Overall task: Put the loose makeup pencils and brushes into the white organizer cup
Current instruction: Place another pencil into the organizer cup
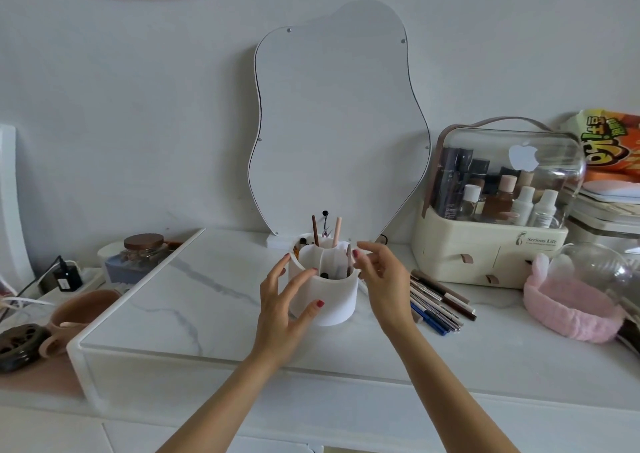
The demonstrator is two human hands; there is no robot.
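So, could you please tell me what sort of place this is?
Most likely a home dressing table: a wavy wall mirror, a clear-lidded cosmetics case full of bottles, and makeup pencils lying beside a white organizer cup.

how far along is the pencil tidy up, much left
Partly done. The white organizer cup already holds a few upright pencils and brushes. Nothing is in hand: the left hand touches the cup's side and the right hand hovers open by its rim. Still left is the pile of loose pencils lying on the tabletop right of the cup.
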